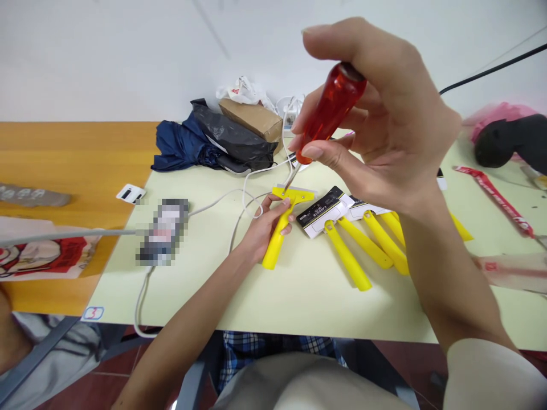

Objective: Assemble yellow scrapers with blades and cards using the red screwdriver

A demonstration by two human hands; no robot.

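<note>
On the pale counter (299, 296), the left hand (262, 230) is wrapped around the handle of a yellow scraper (282, 225), pinning it flat. Above it, the right hand (384, 125) grips a red-handled screwdriver (331, 111), tip down at the scraper's head. More yellow scrapers (367, 245) lie just right.

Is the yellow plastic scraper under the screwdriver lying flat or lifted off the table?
Lying flat: the yellow plastic scraper rests on the pale table, pinned by the left hand.
</note>
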